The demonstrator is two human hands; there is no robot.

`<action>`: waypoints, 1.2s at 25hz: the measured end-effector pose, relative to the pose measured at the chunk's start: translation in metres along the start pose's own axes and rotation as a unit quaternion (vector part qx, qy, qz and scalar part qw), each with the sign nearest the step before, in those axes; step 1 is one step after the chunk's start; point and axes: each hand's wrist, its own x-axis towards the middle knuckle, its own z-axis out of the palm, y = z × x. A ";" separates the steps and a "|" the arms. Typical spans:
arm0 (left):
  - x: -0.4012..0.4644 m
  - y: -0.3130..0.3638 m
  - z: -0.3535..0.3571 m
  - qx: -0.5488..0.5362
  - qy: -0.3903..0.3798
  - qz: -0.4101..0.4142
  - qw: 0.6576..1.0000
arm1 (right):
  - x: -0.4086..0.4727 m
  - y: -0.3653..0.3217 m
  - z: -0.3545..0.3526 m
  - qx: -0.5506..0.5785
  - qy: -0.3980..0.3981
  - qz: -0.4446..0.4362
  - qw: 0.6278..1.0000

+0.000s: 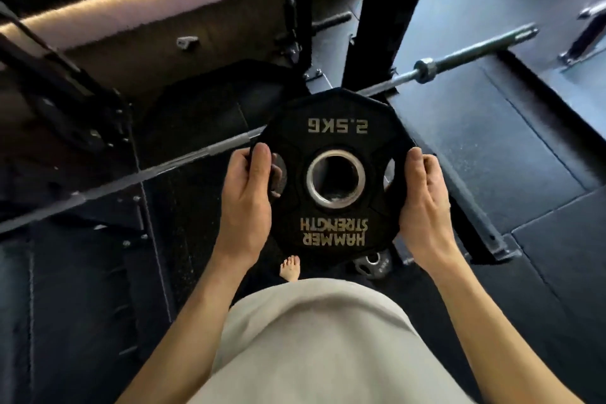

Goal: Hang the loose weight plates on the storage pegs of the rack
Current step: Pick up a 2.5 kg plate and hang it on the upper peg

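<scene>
A black 2.5 kg weight plate with gold lettering and a steel-ringed centre hole is held flat in front of me, its text upside down. My left hand grips its left edge, fingers through a grip slot. My right hand grips its right edge. Another small black plate lies on the floor below, partly hidden by the held plate. The black upright of the rack rises just beyond the plate. No storage peg is clearly visible.
A steel barbell runs across the floor from lower left to upper right behind the plate. The rack's base rail extends at right. A padded bench sits upper left. My bare foot stands on black rubber flooring.
</scene>
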 end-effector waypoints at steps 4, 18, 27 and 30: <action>-0.059 0.007 -0.002 -0.045 0.188 0.013 0.981 | 0.009 -0.014 0.000 -0.030 -0.161 -0.059 0.985; -0.343 0.008 -0.039 -0.106 0.629 0.072 0.767 | -0.181 -0.052 0.053 -0.006 -0.606 -0.151 0.781; -0.566 -0.021 -0.156 -0.087 0.719 0.083 0.684 | -0.442 -0.020 0.092 -0.012 -0.684 -0.176 0.708; -0.614 -0.023 -0.197 -0.101 0.724 0.083 0.677 | -0.505 -0.016 0.108 -0.011 -0.688 -0.181 0.702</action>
